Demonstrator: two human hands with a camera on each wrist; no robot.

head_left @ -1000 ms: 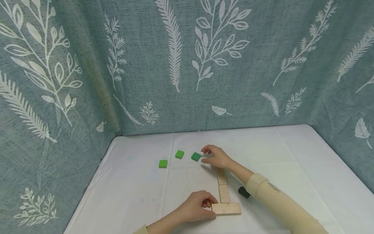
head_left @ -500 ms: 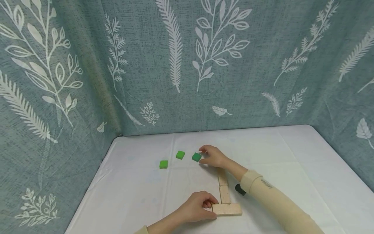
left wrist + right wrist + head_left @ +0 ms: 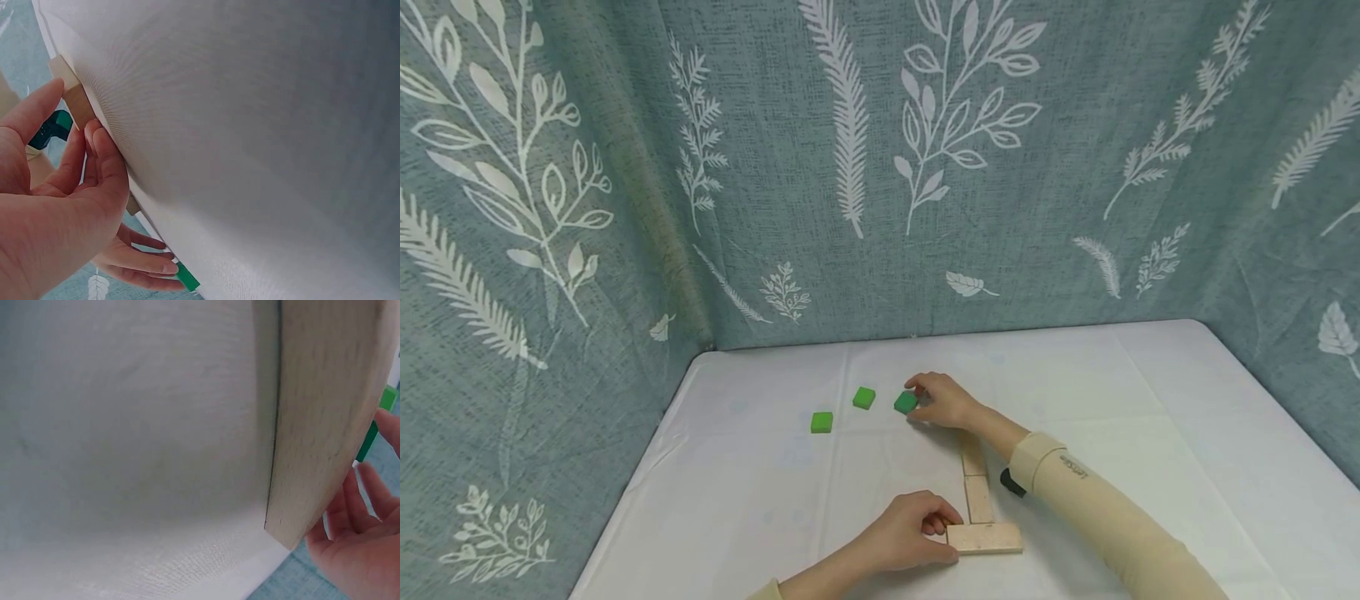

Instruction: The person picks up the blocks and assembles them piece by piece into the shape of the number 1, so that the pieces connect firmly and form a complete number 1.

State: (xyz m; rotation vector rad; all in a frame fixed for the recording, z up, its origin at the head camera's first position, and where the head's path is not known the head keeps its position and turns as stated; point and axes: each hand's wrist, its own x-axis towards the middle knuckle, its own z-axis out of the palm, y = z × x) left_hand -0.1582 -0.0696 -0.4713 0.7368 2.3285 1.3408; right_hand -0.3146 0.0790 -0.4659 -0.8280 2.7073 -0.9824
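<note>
In the head view my left hand pinches the left end of a flat wooden block that lies crosswise. Thumb and fingers meet that block from both sides in the left wrist view. Beyond it, two more wooden blocks run end to end away from me, the far one partly under the right hand in this view. My right hand has its thumb and forefinger on opposite edges of a dark green square block, which lies on the table.
Two light green square blocks lie left of the dark green one. A black object is partly hidden behind the right sleeve. A white cloth covers the table; a patterned curtain closes off the back and sides.
My right hand has moved slightly left, its thumb and forefinger coming around the dark green block. The left hand stays on the crosswise wooden block.
</note>
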